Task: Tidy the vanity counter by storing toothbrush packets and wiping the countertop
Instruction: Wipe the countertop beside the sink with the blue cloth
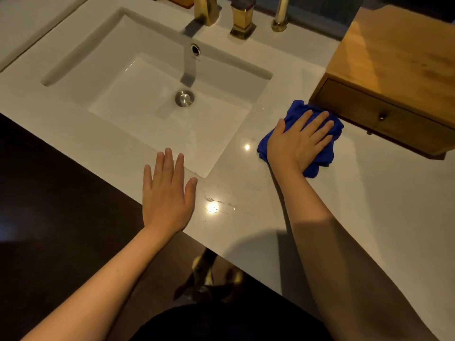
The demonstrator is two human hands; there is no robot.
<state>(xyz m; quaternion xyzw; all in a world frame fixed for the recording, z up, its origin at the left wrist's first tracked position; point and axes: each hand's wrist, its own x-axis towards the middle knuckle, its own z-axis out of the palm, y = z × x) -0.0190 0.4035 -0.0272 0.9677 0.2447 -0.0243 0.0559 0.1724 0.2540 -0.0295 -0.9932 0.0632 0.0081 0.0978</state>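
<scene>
Blue cloth [320,153] lay right of centre under the flat, straight-fingered right hand [298,141], touching the wooden drawer box [398,65]; the left hand [167,193] hovered open, holding nothing, over the white countertop [246,193].

right hand [296,141] flat on blue cloth [320,156]

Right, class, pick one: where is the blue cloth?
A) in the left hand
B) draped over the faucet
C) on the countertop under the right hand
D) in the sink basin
C: the right hand presses the blue cloth flat on the countertop beside the wooden drawer box; the left hand holds nothing.
</scene>
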